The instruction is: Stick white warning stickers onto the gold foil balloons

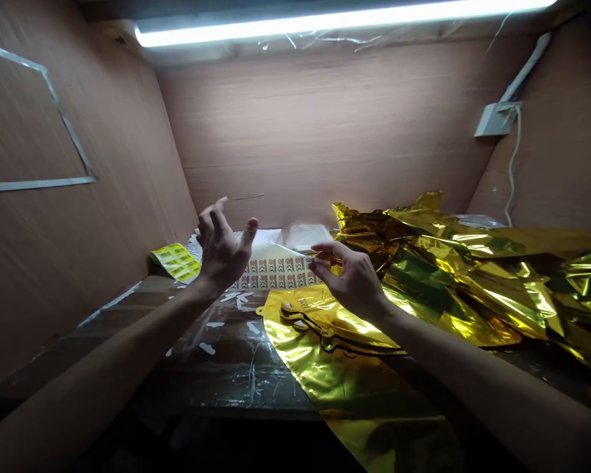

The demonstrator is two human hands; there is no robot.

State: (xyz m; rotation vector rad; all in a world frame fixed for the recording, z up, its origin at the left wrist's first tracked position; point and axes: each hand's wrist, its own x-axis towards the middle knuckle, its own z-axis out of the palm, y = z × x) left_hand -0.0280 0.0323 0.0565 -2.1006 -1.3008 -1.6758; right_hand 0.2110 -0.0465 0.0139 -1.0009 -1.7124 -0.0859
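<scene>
My left hand [225, 246] is raised above the left part of the bench, its thumb and fingers apart and nothing in it. To its right, my right hand [349, 272] has thumb and index finger bent towards each other by the right end of a sticker sheet [276, 272]; whether a sticker is between them cannot be made out. Below the right hand lie flat gold foil pieces [305, 358], stacked at their upper end and hanging over the front edge. A small printed sticker shows on the top piece.
Crumpled gold foil [453, 282] is heaped on the right. A yellow label sheet [180, 261] leans by the left wall. White scraps [207, 348] dot the dark bench [211, 387]. A socket box [495, 119] with a cable hangs at right, under a lit tube [345, 23].
</scene>
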